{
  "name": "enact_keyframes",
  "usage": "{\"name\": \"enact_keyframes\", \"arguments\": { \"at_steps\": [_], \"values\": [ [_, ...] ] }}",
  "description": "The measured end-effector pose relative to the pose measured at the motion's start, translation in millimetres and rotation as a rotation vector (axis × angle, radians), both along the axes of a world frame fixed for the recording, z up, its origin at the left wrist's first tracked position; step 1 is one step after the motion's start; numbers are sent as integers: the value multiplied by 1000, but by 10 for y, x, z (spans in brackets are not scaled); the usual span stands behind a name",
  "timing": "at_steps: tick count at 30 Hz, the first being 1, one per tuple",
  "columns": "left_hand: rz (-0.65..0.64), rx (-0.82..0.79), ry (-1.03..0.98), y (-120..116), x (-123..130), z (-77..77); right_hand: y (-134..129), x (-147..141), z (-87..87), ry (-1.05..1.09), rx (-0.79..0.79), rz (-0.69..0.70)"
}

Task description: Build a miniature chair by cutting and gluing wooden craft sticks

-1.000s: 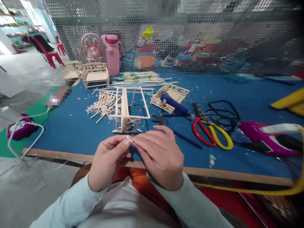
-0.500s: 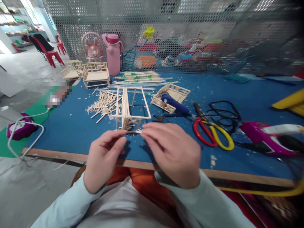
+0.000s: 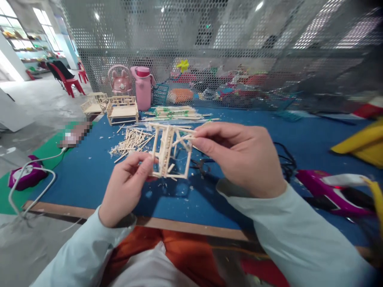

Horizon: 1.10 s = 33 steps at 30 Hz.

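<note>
A small frame of pale wooden sticks (image 3: 167,151) is held up above the blue table between my two hands. My left hand (image 3: 128,183) pinches its lower left side between thumb and fingers. At the frame's upper right corner, the thumb and fingertips of my right hand (image 3: 239,155) are closed; whether they grip the frame or a separate thin stick there is too small to tell. Behind the frame lies a heap of short cut sticks (image 3: 134,139).
Two stick-built benches (image 3: 122,109) stand at the back left, beside a pink bottle (image 3: 143,89). Long sticks (image 3: 175,112) lie in front of a perforated metal screen (image 3: 209,36). Pliers (image 3: 202,164) rest behind the frame. A purple tool (image 3: 335,191) lies at the right.
The stick frame has been lifted off the table and turned, with my left hand now gripping it. My right hand has moved up and right, now covering the place of the scissors and glue gun.
</note>
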<state>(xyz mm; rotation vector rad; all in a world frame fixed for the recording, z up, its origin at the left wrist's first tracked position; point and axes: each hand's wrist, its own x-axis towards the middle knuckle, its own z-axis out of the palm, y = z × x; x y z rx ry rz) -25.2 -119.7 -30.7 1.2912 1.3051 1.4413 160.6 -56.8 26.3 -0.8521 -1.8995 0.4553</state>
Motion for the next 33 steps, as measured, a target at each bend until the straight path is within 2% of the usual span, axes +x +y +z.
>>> {"name": "enact_keyframes", "arguments": {
  "at_steps": [3, 5, 9, 12, 18, 21, 28, 33],
  "values": [
    [-168, -104, -185, -25, 115, 29, 48, -78, 89, 15, -15, 13],
    [-196, -133, -247, -40, 187, 0, 52, -153, 75, 42, 5, 31],
    [-104, -98, -339, -83, 306, -82, -110, -239, -71, 151, 133, -30],
    [-78, -72, -345, -118, 380, -146, -279, -220, -193, 99, 210, -80],
    [-14, -75, -411, -164, 462, -255, -340, -172, -323, 11, 199, -45],
    [-17, -61, -421, -170, 450, -271, -316, -174, -302, -30, 173, -16],
    [-49, -78, -404, -170, 429, -224, -245, -145, -100, -289, 213, 112],
    [-57, -83, -411, -179, 434, -228, -242, -152, -88, -307, 227, 87]
  ]
}}
